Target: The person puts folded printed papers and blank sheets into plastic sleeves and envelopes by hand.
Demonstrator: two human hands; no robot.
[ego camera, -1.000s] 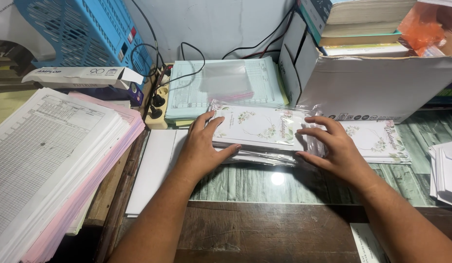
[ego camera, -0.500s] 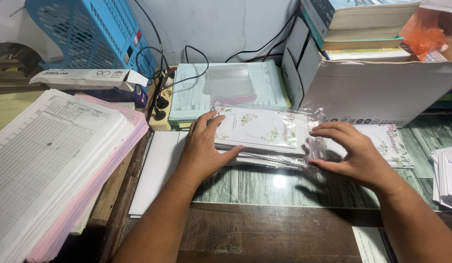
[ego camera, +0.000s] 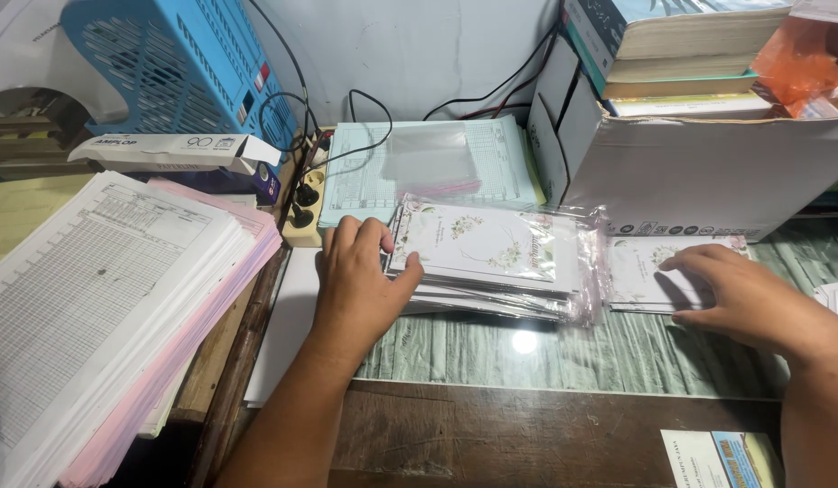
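Head view looks down on a cluttered desk [ego camera: 563,361] with a glass-covered, green-patterned top. At its middle lies a stack of floral cards in clear plastic sleeves [ego camera: 491,258], flat on the glass and just in front of a pile of pale blue-green forms [ego camera: 419,172]. The left hand [ego camera: 357,276] rests against the left end of that stack, fingers curled loosely over its corner and thumb pressed to the near edge; it steadies the stack rather than gripping it. The right hand [ego camera: 739,294] lies well apart from the left, palm down and fingers stretched flat on a separate, smaller pile of floral cards [ego camera: 640,271] that sits just to the right of the sleeved stack; it is open and closes on nothing. Behind this smaller pile stands a white cardboard box [ego camera: 699,172], with thick books [ego camera: 681,45] stacked on top of it and an orange plastic bag [ego camera: 798,63] at the right. On the left side of the desk a thick heap of white and pink printed sheets [ego camera: 112,307] fans out. Beyond it are a blue plastic basket [ego camera: 175,63] and a long white carton [ego camera: 175,149]. A power strip [ego camera: 303,199] with black cables lies between the heap and the blue-green forms.
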